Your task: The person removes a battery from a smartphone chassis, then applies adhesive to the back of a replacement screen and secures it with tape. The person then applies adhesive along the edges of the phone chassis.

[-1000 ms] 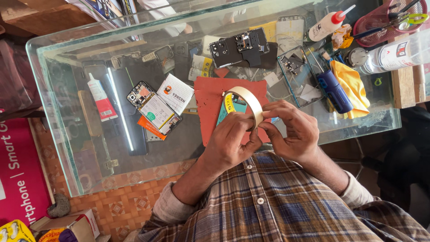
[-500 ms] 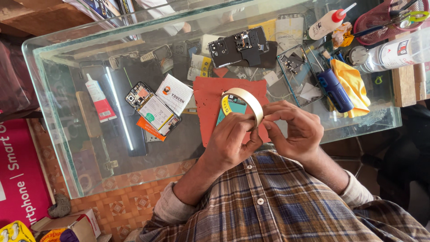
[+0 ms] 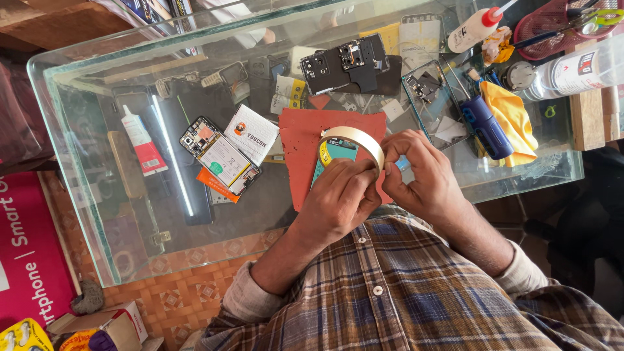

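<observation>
Both hands are closed on the roll of tape [image 3: 354,142] above the red mat [image 3: 312,140], left hand [image 3: 341,201] gripping it, right hand [image 3: 422,175] pinching its edge; no strip looks pulled free yet.

Glossy glass table [image 3: 97,214], matt red rubber mat [image 3: 305,140]

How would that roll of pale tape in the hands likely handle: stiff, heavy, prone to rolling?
The roll of tape is a thin open ring, so it probably feels light. It keeps its round shape between the left hand and the right hand, suggesting a fairly stiff core. Set on edge on the glass table, it would likely roll; laid flat it should stay put.
</observation>
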